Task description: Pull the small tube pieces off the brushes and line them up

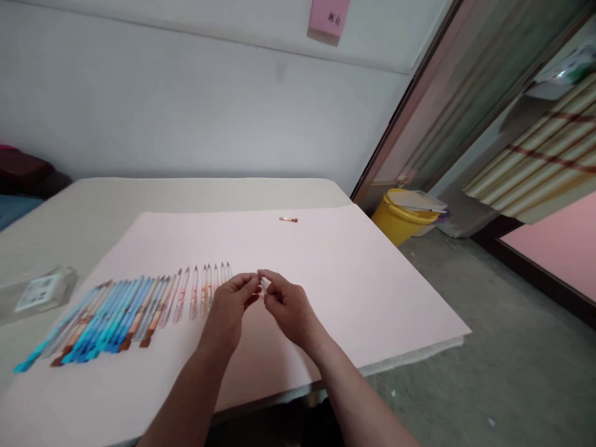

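My left hand (233, 307) and my right hand (288, 307) meet above a pale pink sheet (363, 292) on the table. Both pinch a small whitish piece (263, 285) between their fingertips; it is too small to name. Just left of my hands lies a row of several pens (135, 310), clear ones nearest, blue ones with brown ends farther left. A single small brown pen part (288, 219) lies alone farther back on the sheet.
A clear plastic box (40, 292) sits at the table's left edge. A yellow bucket (400, 217) stands on the floor past the far right corner. The wall runs behind the table; a doorway opens at right.
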Tool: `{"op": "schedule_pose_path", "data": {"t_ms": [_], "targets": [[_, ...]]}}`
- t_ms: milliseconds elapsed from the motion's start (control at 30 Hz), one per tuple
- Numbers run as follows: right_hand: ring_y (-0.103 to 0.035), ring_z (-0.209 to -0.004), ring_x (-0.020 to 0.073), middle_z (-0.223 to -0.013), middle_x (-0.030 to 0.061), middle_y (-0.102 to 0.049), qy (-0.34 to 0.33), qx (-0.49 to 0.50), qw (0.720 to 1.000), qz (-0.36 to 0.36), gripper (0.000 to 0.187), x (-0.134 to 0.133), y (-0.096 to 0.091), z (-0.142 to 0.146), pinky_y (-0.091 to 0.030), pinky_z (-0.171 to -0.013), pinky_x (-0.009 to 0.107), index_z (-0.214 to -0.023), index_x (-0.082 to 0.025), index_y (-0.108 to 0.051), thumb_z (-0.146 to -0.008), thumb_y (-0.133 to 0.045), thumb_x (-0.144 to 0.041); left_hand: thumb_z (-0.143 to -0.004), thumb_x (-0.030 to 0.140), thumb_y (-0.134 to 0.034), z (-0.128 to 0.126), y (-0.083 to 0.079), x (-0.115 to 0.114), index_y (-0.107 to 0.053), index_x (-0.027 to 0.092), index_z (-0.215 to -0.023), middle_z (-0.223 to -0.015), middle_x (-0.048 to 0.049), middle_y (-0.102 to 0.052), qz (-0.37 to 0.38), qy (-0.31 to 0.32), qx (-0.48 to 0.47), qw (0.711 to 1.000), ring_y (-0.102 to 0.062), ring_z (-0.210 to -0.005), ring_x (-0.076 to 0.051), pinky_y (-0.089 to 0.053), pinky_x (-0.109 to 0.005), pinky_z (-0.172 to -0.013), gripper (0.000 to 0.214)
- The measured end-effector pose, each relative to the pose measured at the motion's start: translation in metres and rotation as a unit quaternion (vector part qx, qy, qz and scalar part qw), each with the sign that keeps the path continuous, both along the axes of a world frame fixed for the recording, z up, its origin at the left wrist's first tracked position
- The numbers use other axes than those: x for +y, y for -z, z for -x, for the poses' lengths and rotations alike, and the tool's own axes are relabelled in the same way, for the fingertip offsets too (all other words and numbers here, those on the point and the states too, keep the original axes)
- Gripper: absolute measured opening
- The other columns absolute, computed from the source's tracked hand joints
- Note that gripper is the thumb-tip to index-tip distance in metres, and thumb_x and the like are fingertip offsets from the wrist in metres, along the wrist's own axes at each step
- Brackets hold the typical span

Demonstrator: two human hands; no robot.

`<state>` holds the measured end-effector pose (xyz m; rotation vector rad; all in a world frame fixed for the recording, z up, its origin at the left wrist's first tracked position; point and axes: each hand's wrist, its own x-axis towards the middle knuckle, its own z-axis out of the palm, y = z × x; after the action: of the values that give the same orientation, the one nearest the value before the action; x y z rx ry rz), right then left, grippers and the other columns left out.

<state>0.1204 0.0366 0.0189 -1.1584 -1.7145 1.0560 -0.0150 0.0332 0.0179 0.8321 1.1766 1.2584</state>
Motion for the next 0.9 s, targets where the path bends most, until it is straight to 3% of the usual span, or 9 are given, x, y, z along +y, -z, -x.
{"op": "schedule_pose_path", "data": {"t_ms": [100, 200, 333, 433, 500, 567, 667, 733, 900], "targets": [[-0.043, -0.056, 0.0084, -0.065, -0.0048, -0.048, 0.035, 0.037, 0.999, -0.013, 0.047, 0.008, 0.000, -0.011, -0.038, -0.057, 0.021, -0.119, -0.018, -0.056, -0.073, -0.047, -0.011, -0.075, 0.035, -0.060, 0.005, 0.007, 0.009, -0.065, 0.018, -0.087, -0.078, -0.0030, -0.063, -0.004, 0.002, 0.174, 0.985, -0.057, -0.073, -0.016, -0.044, -0.029, -0.071, 0.021], [-0.041, -0.054, 0.0083, -0.062, -0.0056, -0.045, 0.082, 0.087, 0.993, 0.003, 0.047, 0.016, -0.006, -0.026, -0.037, -0.054, 0.021, -0.118, -0.017, -0.056, -0.072, -0.048, -0.013, -0.079, 0.032, -0.050, -0.001, 0.022, 0.017, -0.062, 0.018, -0.095, -0.069, -0.0033, -0.062, 0.016, 0.086, 0.335, 0.938, -0.057, -0.060, -0.017, -0.041, -0.030, -0.060, 0.024], [-0.039, -0.047, 0.0074, -0.062, -0.0060, -0.048, 0.115, 0.149, 0.981, 0.057, 0.049, 0.019, -0.016, -0.041, -0.036, -0.048, 0.021, -0.120, -0.017, -0.054, -0.071, -0.050, -0.016, -0.082, 0.030, -0.046, -0.024, 0.046, 0.016, -0.058, 0.018, -0.103, -0.078, -0.0085, -0.064, -0.014, 0.211, 0.499, 0.840, -0.061, -0.074, -0.023, -0.040, -0.032, -0.066, 0.028], [-0.039, -0.045, 0.0068, -0.064, -0.0060, -0.049, 0.117, 0.182, 0.973, 0.080, 0.050, 0.019, -0.021, -0.043, -0.036, -0.045, 0.020, -0.121, -0.017, -0.052, -0.070, -0.050, -0.016, -0.083, 0.027, -0.042, -0.039, 0.056, 0.010, -0.058, 0.018, -0.095, -0.088, -0.0128, -0.061, -0.030, 0.222, 0.615, 0.756, -0.060, -0.079, -0.025, -0.039, -0.033, -0.067, 0.022], [-0.040, -0.045, 0.0067, -0.064, -0.0061, -0.049, 0.123, 0.189, 0.971, 0.084, 0.051, 0.018, -0.021, -0.043, -0.037, -0.044, 0.020, -0.122, -0.017, -0.051, -0.070, -0.050, -0.016, -0.085, 0.022, -0.037, -0.043, 0.057, 0.007, -0.057, 0.019, -0.094, -0.090, -0.0126, -0.059, -0.039, 0.213, 0.634, 0.742, -0.060, -0.074, -0.023, -0.038, -0.032, -0.064, 0.022], [-0.041, -0.045, 0.0069, -0.064, -0.0061, -0.048, 0.136, 0.187, 0.970, 0.077, 0.052, 0.019, -0.021, -0.043, -0.037, -0.044, 0.020, -0.122, -0.017, -0.051, -0.071, -0.049, -0.015, -0.084, 0.016, -0.035, -0.044, 0.052, 0.005, -0.054, 0.019, -0.098, -0.089, -0.0102, -0.058, -0.057, 0.197, 0.594, 0.778, -0.059, -0.071, -0.020, -0.037, -0.030, -0.063, 0.024], [-0.042, -0.048, 0.0075, -0.064, -0.0060, -0.047, 0.167, 0.174, 0.969, 0.049, 0.052, 0.021, -0.020, -0.044, -0.038, -0.047, 0.021, -0.123, -0.017, -0.051, -0.071, -0.048, -0.014, -0.084, 0.019, -0.040, -0.044, 0.042, 0.001, -0.046, 0.021, -0.114, -0.081, -0.0040, -0.059, -0.072, 0.163, 0.429, 0.885, -0.056, -0.070, -0.018, -0.037, -0.029, -0.064, 0.031], [-0.042, -0.050, 0.0079, -0.064, -0.0061, -0.047, 0.191, 0.167, 0.967, 0.026, 0.052, 0.022, -0.020, -0.045, -0.039, -0.049, 0.021, -0.124, -0.018, -0.051, -0.072, -0.048, -0.014, -0.083, 0.026, -0.046, -0.045, 0.035, -0.004, -0.044, 0.022, -0.119, -0.080, -0.0027, -0.060, -0.071, 0.160, 0.295, 0.939, -0.055, -0.071, -0.017, -0.038, -0.028, -0.064, 0.036], [-0.042, -0.051, 0.0083, -0.063, -0.0063, -0.046, 0.207, 0.161, 0.965, 0.000, 0.051, 0.020, -0.019, -0.043, -0.039, -0.052, 0.022, -0.124, -0.017, -0.050, -0.074, -0.048, -0.013, -0.078, 0.034, -0.058, -0.046, 0.024, -0.018, -0.060, 0.018, -0.105, -0.083, -0.0056, -0.063, -0.023, 0.164, 0.109, 0.980, -0.054, -0.072, -0.016, -0.038, -0.026, -0.060, 0.031]]}}
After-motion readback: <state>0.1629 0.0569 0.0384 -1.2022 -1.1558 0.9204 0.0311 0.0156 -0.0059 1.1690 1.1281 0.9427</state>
